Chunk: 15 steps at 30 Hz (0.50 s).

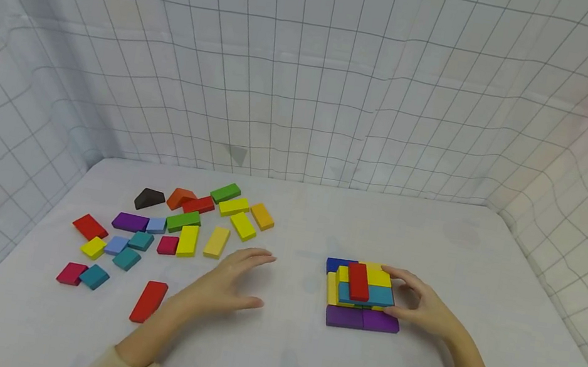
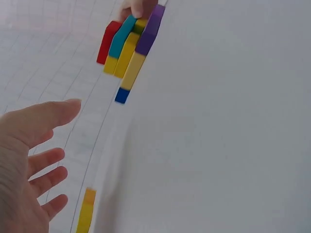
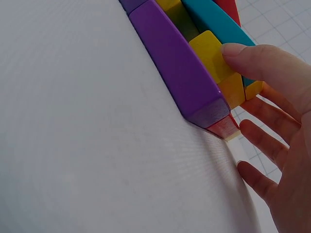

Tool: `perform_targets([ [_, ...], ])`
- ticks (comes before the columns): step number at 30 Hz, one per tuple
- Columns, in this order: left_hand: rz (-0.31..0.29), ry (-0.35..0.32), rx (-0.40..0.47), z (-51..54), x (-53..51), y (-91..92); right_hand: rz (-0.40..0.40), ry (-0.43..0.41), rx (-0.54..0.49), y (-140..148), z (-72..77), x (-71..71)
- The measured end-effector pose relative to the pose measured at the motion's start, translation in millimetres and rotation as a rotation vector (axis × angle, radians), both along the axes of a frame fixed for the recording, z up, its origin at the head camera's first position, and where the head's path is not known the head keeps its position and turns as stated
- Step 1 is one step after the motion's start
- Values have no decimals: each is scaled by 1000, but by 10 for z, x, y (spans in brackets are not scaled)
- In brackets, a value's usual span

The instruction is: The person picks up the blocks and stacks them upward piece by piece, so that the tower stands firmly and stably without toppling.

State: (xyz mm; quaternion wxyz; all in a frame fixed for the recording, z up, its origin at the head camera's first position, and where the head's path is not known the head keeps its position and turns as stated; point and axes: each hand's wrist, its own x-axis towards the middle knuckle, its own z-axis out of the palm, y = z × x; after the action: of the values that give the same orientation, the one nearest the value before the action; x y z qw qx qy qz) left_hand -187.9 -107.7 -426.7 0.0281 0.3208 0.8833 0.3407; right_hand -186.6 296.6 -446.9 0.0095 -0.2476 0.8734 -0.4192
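A layered stack of blocks stands right of centre: two purple blocks (image 1: pixel 345 317) along its front, yellow blocks (image 1: pixel 378 276) and a teal block (image 1: pixel 381 296) higher up, and a red block (image 1: pixel 359 282) on top. My right hand (image 1: pixel 426 308) grips the stack's right side, its thumb on a yellow block (image 3: pixel 209 53) behind the purple block (image 3: pixel 175 63), its forefinger at the far edge. The other fingers of that hand (image 3: pixel 286 131) are spread. My left hand (image 1: pixel 218 286) hovers left of the stack, thumb and fingers apart, holding nothing; the left wrist view shows this hand (image 2: pixel 29 145) too.
Loose blocks lie across the table's left side, among them a black block (image 1: pixel 150 199), a purple block (image 1: pixel 130 222) and a long red block (image 1: pixel 148 301) near my left forearm. White gridded cloth (image 1: pixel 309 84) hangs behind the table (image 1: pixel 268 357) and at both sides.
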Motion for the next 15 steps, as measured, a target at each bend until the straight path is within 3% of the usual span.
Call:
perform_targets([
  [5,134,-34,-45,-40,196,-649,2,2,-4,-6,12,7],
  [9,227,-52,-80,-46,348,-1069,-3,-8,-5,-15,15,8],
  [15,237,-95,-98,-45,487,-1429,-16,-21,2,-3,4,2],
])
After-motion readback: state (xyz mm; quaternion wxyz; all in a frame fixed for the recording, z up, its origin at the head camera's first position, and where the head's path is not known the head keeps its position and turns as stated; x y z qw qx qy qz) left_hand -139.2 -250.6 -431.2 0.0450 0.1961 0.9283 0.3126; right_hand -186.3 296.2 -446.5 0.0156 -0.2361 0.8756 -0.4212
